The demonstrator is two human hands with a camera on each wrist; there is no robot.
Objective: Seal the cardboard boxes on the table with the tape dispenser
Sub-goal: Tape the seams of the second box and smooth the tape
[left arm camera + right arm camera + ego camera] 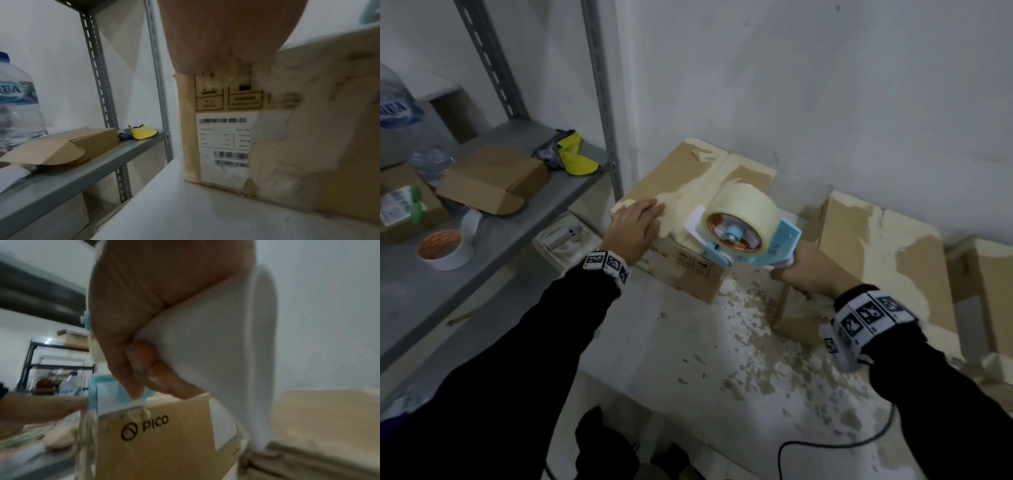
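- the left hand [636, 229] lies flat, fingers straight and together, pressing on the top of the cardboard box [677, 185] near its front left corner.
- the right hand [812, 274] is curled tight around the white handle of the tape dispenser [743, 233], gripping it; the right wrist view shows the fingers [144, 363] wrapped round that handle.
- the tape dispenser is light blue and carries a fat roll of pale tape [743, 209]; its front end sits at the box's front right edge, just beside the left hand.
- the box stands on the white, flaking worktop [688, 359] against the wall, its top patched with old pale tape; its front face bears a barcode label [224, 146].
- a second cardboard box [887, 260] stands to the right, near the first.
- on the grey shelf [493, 240] at the left are a small brown carton [493, 178], a yellow cloth [578, 156] and a water bottle [397, 102].
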